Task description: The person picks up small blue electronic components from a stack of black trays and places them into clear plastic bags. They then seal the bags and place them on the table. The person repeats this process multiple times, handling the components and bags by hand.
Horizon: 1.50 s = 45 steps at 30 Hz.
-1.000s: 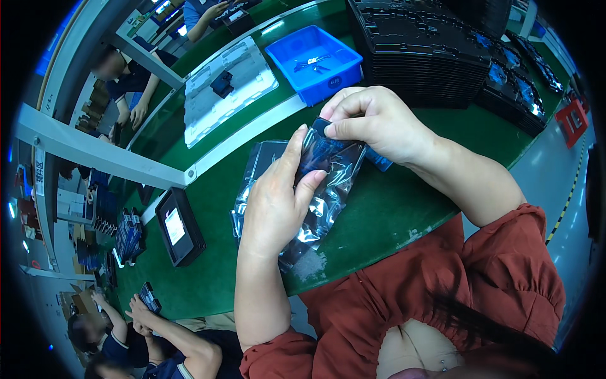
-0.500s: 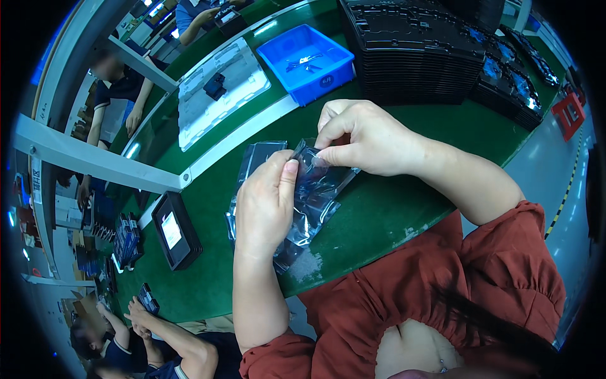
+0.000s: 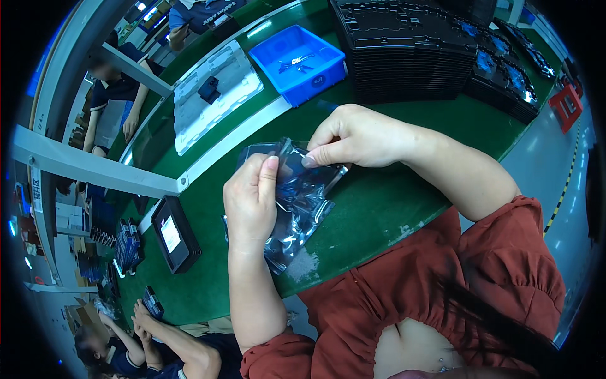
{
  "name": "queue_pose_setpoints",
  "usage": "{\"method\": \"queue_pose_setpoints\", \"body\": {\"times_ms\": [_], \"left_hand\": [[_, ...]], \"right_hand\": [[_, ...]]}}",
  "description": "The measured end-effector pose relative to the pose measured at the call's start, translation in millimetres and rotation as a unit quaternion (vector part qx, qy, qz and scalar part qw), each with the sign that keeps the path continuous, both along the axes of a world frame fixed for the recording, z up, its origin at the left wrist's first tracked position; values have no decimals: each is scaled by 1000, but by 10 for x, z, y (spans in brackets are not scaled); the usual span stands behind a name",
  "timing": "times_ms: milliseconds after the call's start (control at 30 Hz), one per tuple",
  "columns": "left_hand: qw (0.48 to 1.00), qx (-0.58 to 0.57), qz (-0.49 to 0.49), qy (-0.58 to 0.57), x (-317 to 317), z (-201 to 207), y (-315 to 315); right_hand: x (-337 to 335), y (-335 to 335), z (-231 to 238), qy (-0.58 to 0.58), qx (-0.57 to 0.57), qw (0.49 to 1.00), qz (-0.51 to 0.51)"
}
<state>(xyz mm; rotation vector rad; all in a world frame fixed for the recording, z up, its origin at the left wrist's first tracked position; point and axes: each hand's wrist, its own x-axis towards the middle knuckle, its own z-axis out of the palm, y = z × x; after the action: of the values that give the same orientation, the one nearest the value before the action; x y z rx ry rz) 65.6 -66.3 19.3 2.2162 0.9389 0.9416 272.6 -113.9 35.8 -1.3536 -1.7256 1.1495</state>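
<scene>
A shiny, see-through dark plastic bag [image 3: 298,199] is between my hands, above the green table. My left hand [image 3: 250,199] is closed on its left side, thumb on top. At the bag's upper edge, my right hand [image 3: 356,140] pinches the film between thumb and curled fingers. Creases and reflections cover the bag, and whether anything is inside I cannot make out. More of the same film shows behind and below my left hand.
Ahead stands a blue bin [image 3: 297,63] with small parts. Stacked black trays [image 3: 404,63] are at the far right. A white tray [image 3: 218,104] bears a small black part. At left lies a black tray [image 3: 173,234] with a white label. Co-workers sit along the green table [image 3: 372,208].
Both hands and the bag have shifted slightly left in the picture. My right-hand fingers have drawn closer together at the bag's edge.
</scene>
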Motion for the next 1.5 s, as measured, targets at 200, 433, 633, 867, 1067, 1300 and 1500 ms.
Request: {"method": "queue_pose_setpoints", "body": {"times_ms": [200,433,633,867,1067,1300,1500], "left_hand": [[1000,11,9,-24,-15,5,-2],[999,4,3,-48,-3,-60,26],[999,-23,-32,-29,-41,-44,62],[993,92,-76,23,42,10,29],[990,110,-89,5,35,-57,67],[988,119,-103,-1,11,22,35],[987,-103,-109,-59,-135,-15,148]], "right_hand": [[104,20,59,30,-89,995,41],[128,27,59,-57,-20,996,63],[24,58,-159,118,72,990,-37],[-82,-34,-197,-75,222,972,-34],[-144,-35,-228,-75,245,966,-24],[-160,-16,-295,-80,276,957,-29],[-91,10,-228,-35,244,969,13]]}}
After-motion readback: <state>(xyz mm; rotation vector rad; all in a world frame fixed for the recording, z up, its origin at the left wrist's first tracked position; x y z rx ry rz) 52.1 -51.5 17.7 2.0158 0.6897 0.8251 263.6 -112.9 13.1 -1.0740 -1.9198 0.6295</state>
